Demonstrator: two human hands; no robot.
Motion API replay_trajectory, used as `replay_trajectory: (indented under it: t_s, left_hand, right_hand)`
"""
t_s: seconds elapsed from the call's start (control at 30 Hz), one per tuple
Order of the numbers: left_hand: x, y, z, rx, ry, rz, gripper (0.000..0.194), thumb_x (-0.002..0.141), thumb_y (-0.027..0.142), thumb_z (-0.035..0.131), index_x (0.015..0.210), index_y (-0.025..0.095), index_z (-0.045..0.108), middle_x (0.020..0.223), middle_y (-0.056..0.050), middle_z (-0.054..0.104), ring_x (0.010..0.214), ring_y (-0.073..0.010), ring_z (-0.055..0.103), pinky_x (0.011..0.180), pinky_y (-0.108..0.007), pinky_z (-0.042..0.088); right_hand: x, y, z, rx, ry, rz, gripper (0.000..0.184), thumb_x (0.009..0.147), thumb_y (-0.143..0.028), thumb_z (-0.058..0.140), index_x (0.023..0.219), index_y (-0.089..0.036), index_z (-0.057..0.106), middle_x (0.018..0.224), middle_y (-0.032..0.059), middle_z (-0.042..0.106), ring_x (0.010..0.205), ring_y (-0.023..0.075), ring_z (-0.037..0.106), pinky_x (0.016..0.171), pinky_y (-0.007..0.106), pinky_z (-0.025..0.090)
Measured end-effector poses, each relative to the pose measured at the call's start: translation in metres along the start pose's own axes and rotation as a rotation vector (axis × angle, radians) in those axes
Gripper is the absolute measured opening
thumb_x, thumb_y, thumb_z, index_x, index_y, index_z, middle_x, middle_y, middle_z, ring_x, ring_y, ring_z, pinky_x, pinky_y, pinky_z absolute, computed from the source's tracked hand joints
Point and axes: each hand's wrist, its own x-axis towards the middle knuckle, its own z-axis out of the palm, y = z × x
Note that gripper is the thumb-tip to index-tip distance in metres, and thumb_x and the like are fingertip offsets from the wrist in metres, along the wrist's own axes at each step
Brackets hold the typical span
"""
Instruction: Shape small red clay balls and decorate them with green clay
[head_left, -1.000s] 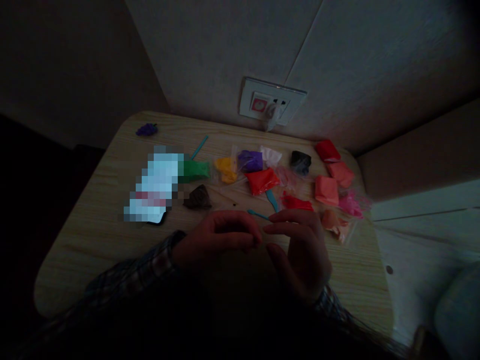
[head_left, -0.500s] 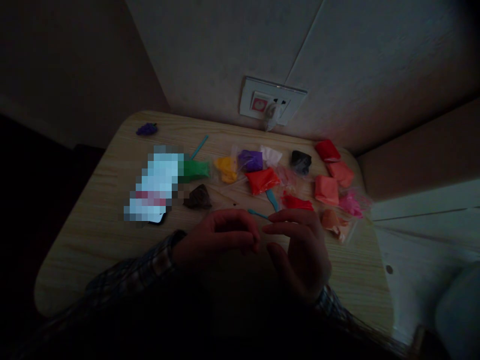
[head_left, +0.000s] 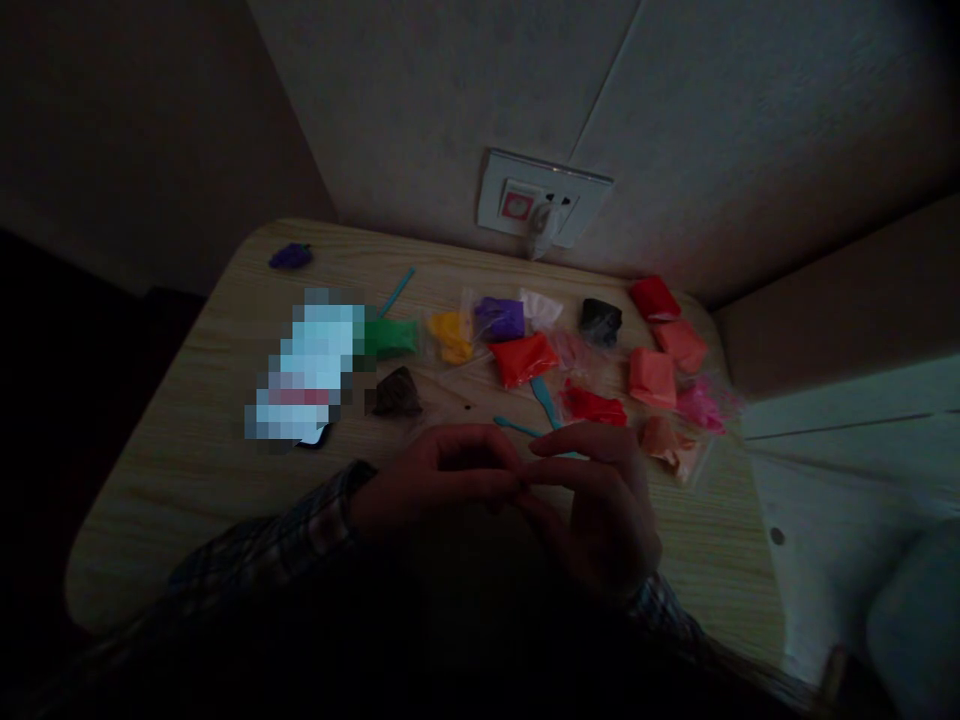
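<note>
Fingertips of the left hand [head_left: 431, 480] and right hand [head_left: 611, 510] meet above the near part of the worktop [head_left: 172, 440]. Both hands are half curled, the left rounding to a hollow between thumb and forefinger, the right with longer, looser fingers; the light is too dim to tell whether anything small is pinched between them. Just beyond the right fingers lies a slim, smooth teal stick [head_left: 514, 426], partly covered by them, and next to it a flat teal blade [head_left: 545, 402] that runs under a glossy orange-red packet [head_left: 523, 360].

Around these spread soft lumps in thin, crinkled film: a red bag [head_left: 594, 405] near the right hand, a peach bag [head_left: 667, 446], a brown lump [head_left: 398, 391], then yellow [head_left: 451, 337], purple [head_left: 501, 320], white [head_left: 539, 309] and black [head_left: 601, 321] ones. A squarish salmon block [head_left: 652, 378] sits to the right, a red block [head_left: 655, 298] behind it. Green packet [head_left: 393, 339] touches the pixelated phone [head_left: 311, 370]. Farther off rests a knobbly purple cluster [head_left: 290, 256]; pale wood grain streaks the worktop. Plaid sleeves [head_left: 285, 545] cover the wrists. A flat socket plate [head_left: 495, 205] is set in the mottled wall [head_left: 405, 120].
</note>
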Motion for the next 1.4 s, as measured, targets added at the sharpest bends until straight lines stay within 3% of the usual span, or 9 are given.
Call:
replay_trajectory:
  t_s: [0.53,0.73,1.4]
  left_hand:
    - [-0.0018,0.0031,0.0013,0.035,0.036,0.006,0.013,0.066,0.023,0.074,0.071,0.015,0.065,0.068,0.004,0.06,0.064,-0.0093,0.052,0.063,-0.022,0.037]
    - [-0.002,0.0023,0.0001,0.05,0.028,-0.005,0.016,0.065,0.026,0.075,0.07,0.015,0.066,0.069,0.003,0.061,0.066,-0.0106,0.053,0.064,-0.023,0.039]
    - [-0.0003,-0.0021,-0.0037,-0.057,-0.014,0.004,0.02,0.063,0.028,0.079,0.068,0.015,0.066,0.07,0.003,0.062,0.068,-0.0098,0.053,0.066,-0.022,0.039]
  right_hand:
    - [-0.0009,0.0,-0.0021,-0.014,-0.005,0.036,0.015,0.08,-0.015,0.064,0.092,-0.022,0.061,0.091,0.0023,0.058,0.084,0.0175,0.056,0.07,0.035,0.048]
    - [-0.0024,0.0021,0.001,-0.029,0.048,0.021,0.014,0.08,-0.018,0.064,0.092,-0.023,0.061,0.09,0.0023,0.059,0.082,0.0184,0.057,0.066,0.035,0.048]
    - [-0.001,0.0019,0.0004,-0.036,-0.001,-0.01,0.017,0.08,-0.017,0.065,0.096,-0.021,0.059,0.092,0.0025,0.059,0.084,0.0179,0.055,0.069,0.034,0.047]
